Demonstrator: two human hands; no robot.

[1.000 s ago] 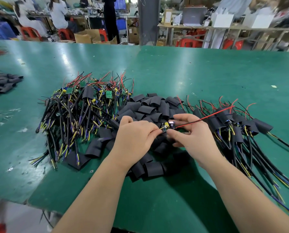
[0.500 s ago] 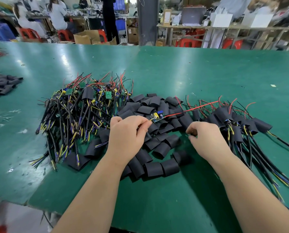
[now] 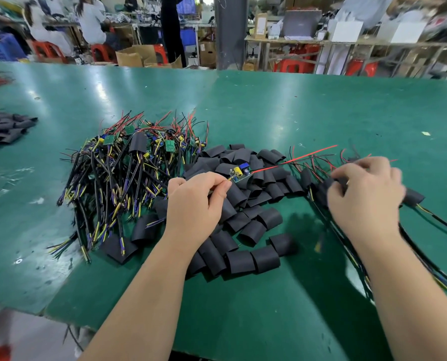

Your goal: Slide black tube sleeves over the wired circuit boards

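Sleeves (image 3: 265, 259), short black tubes, lie in a loose heap at the middle of the green table (image 3: 269, 105). The left hand (image 3: 196, 201) is over the heap's left part, thumb and forefinger pinched on the wires at one end of a small circuit board (image 3: 240, 173). The board is held just above the sleeves, tilted and uncovered, with a yellow part and a blue part on top. Its red wire (image 3: 295, 158) runs out to the right, free in the air. Left of the heap lies a tangled bundle of wired boards (image 3: 128, 173), most of them uncovered, with green boards at its far end. The right hand (image 3: 365, 194) is over the pile of sleeved boards (image 3: 413, 198) at the right, fingers curled down onto the black tubes. It is blurred, so I cannot tell whether it grips one. A second heap of black tubes (image 3: 6, 128) lies at the table's far left edge.
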